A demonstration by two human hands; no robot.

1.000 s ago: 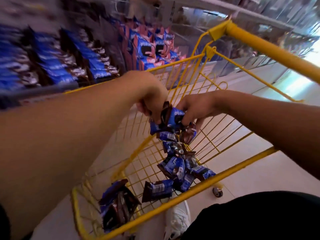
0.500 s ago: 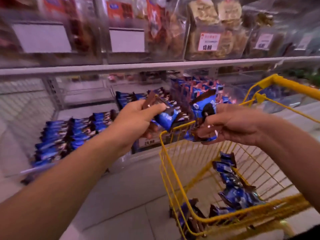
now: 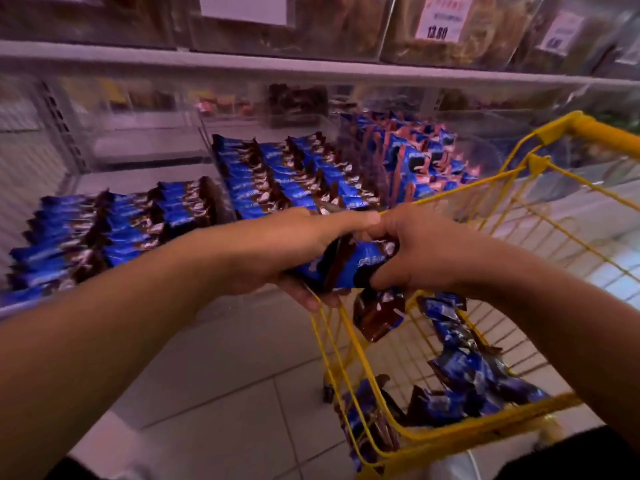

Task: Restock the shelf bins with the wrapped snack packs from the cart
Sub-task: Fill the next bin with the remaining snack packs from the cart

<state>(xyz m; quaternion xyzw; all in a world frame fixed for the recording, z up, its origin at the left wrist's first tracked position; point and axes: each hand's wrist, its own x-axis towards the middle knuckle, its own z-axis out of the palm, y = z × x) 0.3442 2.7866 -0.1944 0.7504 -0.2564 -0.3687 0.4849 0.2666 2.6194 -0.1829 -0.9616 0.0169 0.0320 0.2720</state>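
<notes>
A bundle of blue and brown snack packs [image 3: 349,268] was held between both hands just above the near left corner of the yellow wire cart [image 3: 519,188]. The left hand [image 3: 277,251] was closed around the bundle from the left, its thumb stretched over the top, and the right hand [image 3: 422,251] was curled around the right end, so both hands were shut on the same packs. One pack [image 3: 377,315] was seen hanging below the bundle. More packs [image 3: 467,372] were lying in the cart. Behind the hands, rows of similar packs were seen in the clear shelf bins [image 3: 277,178].
</notes>
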